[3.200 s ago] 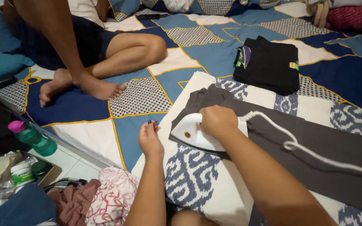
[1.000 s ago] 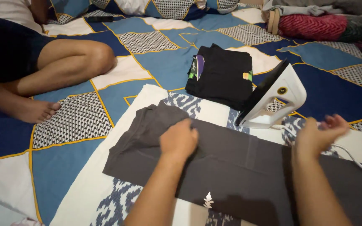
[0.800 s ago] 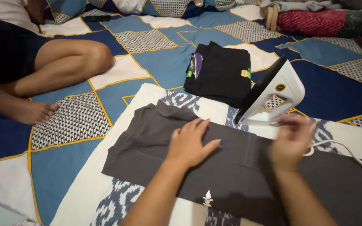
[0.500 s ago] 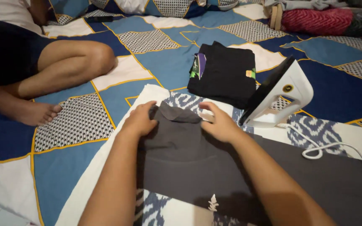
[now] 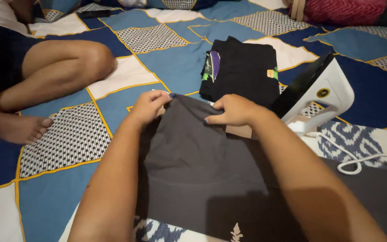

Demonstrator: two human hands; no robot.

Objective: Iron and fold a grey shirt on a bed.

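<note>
Grey garment, top edge pinched in both my hands.
L hand & R hand fingers curled on its far hem at 12 o'clock; my forearms hide much of it, lower end cut off. Long axis runs 10 to 4. White iron upright at 2, black folded clothes at 12.

Patchwork quilt underfoot — blue, white, yellow-piped; dim light.
</note>
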